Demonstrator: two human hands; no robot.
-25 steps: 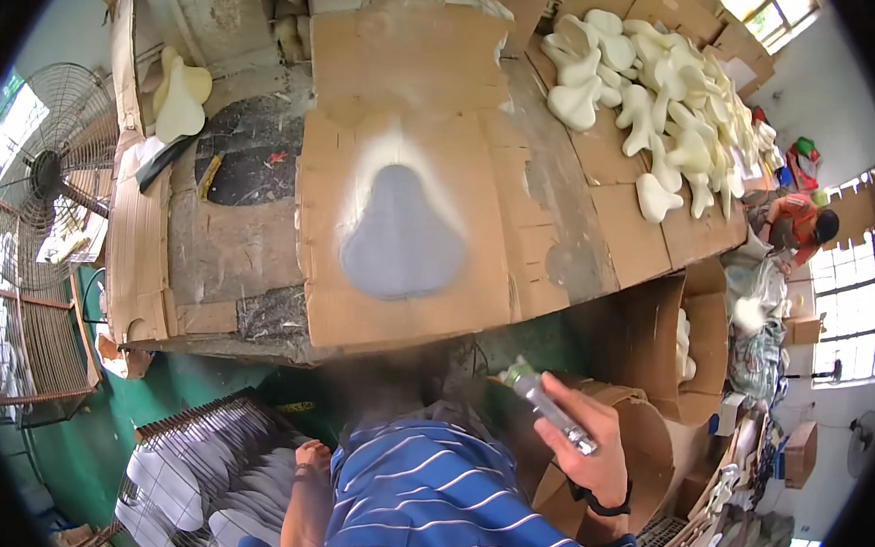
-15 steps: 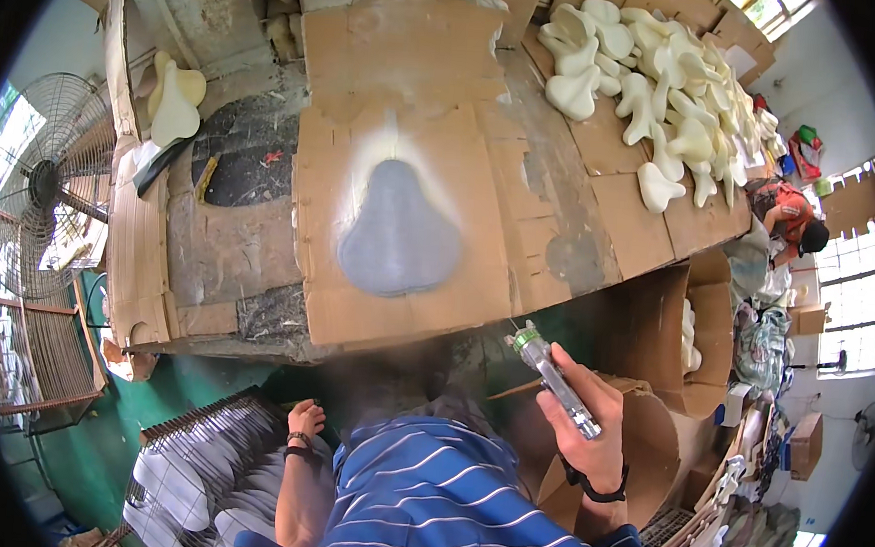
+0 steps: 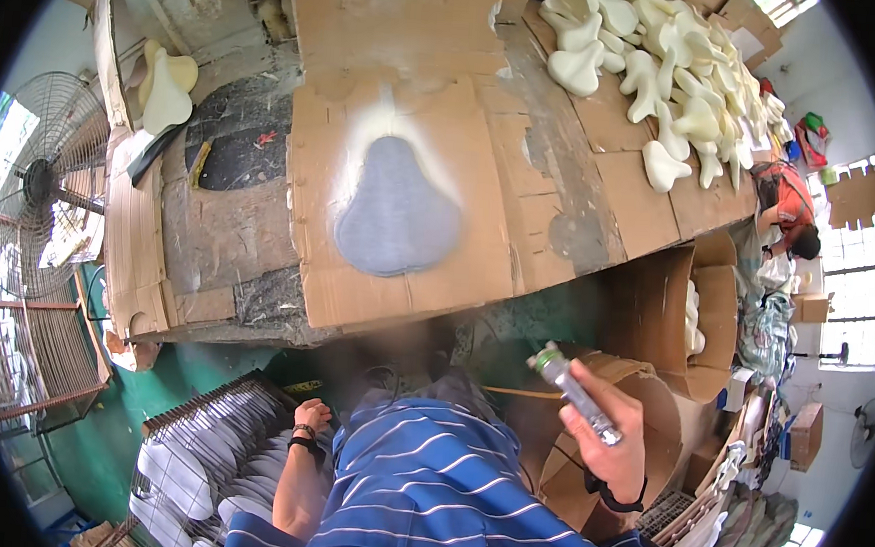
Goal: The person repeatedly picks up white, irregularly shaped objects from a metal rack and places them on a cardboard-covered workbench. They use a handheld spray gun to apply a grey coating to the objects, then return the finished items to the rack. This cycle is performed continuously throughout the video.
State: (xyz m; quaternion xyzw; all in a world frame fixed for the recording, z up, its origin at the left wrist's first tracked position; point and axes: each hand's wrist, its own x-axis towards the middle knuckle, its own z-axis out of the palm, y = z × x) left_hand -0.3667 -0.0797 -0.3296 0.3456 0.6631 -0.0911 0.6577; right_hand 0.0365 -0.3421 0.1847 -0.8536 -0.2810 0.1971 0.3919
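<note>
The bench (image 3: 219,245)'s grey pad (image 3: 398,216) looks coated, cream pads (image 3: 699,122) at two o'clock don't; my right hand (image 3: 606,429) grips a sprayer (image 3: 576,390), left hand (image 3: 312,416) half-curled, seemingly empty.

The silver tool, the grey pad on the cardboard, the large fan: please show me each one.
Silver tool (image 3: 581,398), head view: its barrel.
Grey pad (image 3: 399,211), head view: its middle.
Large fan (image 3: 38,180), head view: its hub.

Matt grey saddle-shaped pad (image 3: 398,211) on rough-edged cardboard sheet (image 3: 489,252)
The pad's face looks smooth, the sheet dull. The spray gun (image 3: 582,395) has a glossy, silvery metal body, the cream saddle-shaped pieces (image 3: 700,119) are smooth and matt (foam, by the look of them), and the striped shirt (image 3: 425,483) is matt cloth.
</note>
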